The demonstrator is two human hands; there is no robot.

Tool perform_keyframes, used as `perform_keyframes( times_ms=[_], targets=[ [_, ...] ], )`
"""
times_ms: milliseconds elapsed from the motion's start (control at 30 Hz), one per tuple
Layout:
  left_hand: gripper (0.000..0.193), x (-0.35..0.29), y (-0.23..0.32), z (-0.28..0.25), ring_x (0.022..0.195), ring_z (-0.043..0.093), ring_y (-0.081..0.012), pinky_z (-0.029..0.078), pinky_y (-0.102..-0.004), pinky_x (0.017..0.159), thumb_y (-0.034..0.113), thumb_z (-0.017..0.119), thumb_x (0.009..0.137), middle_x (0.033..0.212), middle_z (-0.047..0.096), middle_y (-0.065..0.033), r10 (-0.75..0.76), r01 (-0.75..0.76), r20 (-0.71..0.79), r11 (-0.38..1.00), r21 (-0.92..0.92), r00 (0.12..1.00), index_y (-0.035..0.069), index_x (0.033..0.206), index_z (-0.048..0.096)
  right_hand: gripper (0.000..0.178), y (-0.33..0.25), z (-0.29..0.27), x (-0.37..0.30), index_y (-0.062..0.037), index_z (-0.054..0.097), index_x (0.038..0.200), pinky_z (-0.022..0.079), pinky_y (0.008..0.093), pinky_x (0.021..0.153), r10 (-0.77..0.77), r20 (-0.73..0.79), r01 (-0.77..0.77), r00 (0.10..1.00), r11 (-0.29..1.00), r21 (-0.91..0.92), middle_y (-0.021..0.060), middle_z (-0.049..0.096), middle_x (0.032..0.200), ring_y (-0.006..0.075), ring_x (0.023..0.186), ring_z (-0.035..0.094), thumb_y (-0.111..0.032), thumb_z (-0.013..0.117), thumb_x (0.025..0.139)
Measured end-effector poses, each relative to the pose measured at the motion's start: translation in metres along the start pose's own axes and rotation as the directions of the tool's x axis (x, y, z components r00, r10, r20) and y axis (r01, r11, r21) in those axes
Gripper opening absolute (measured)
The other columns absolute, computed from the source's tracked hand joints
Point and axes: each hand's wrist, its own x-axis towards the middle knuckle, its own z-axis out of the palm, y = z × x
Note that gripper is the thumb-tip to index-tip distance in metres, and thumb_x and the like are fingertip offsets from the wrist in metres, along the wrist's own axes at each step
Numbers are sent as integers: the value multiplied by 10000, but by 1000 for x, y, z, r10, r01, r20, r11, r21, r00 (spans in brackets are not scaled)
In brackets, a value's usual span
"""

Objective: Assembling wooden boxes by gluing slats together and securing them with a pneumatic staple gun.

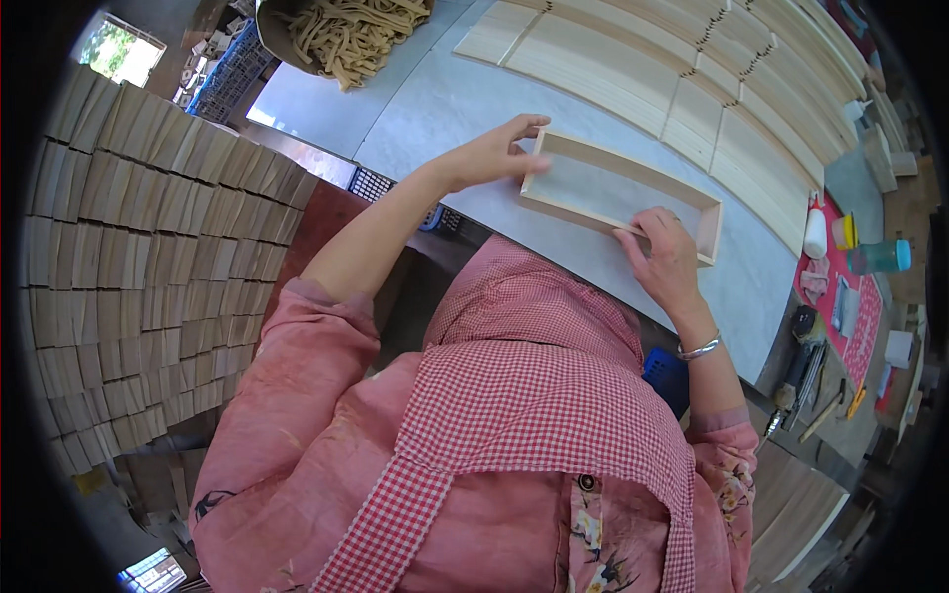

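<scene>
A shallow rectangular frame of pale wood (633,166) lies on the grey-white tabletop (445,119), and the tabletop shows through its middle. At the frame's left end is my left hand (494,156), its fingers spread apart. One fingertip is by the far left corner, while another, smeared by motion, reaches over the end wall. My right hand (670,259) pinches the near wall toward its right end. Its fingers curl over the top edge and the thumb is on the outer side. A silver bangle (700,347) circles my right wrist.
Beyond the frame, long rows of pale wooden boards (603,84) cover the table's far side. A container of tan strips (346,40) stands far left. Stacked wood pieces (138,257) rise at left. Bottles, including a teal-lidded jar (880,257), and tools stand at right.
</scene>
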Motion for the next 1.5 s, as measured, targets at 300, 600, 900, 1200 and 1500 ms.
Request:
perform_keyframes(
  times_ms=[300,600,900,1200,1500],
  targets=[
    [1121,-12,-9,-2,891,609,-240,535,-332,831,96,867,709,1142,645,-211,135,-153,99,968,200,986,49,1604,194,178,-18,7,20,-67,639,1047,481,337,756,-127,41,126,991,992,23,67,597,930,246,829,568,-104,690,880],
    [1141,-3,-41,3,791,608,-235,544,-331,725,118,884,657,1048,649,-173,294,-298,47,939,172,955,2,1583,227,473,-56,47,61,-70,650,1266,505,343,811,-317,169,286,933,940,184,98,624,1092,279,925,592,49,637,809],
    [982,-10,-35,7,742,575,-232,521,-338,660,46,823,690,1011,607,-164,377,-377,15,924,62,926,-41,1505,283,452,-55,47,65,-39,662,1239,506,341,798,-336,212,282,918,927,247,106,624,1077,277,882,582,55,620,799],
    [1008,-12,-28,-5,843,602,-318,530,-362,757,15,778,695,1233,559,-218,134,-139,227,990,5,965,-29,1543,233,133,-74,53,201,-9,657,903,504,345,703,-345,92,305,934,906,295,114,628,1072,271,823,607,-30,752,812],
    [1080,-8,-36,2,988,584,-349,521,-362,795,-14,756,697,1601,294,-237,317,-320,88,947,26,944,6,1600,164,196,-72,238,441,-5,645,989,509,354,685,-249,-118,261,961,960,102,132,624,1005,284,726,612,-103,720,836]
  ],
)
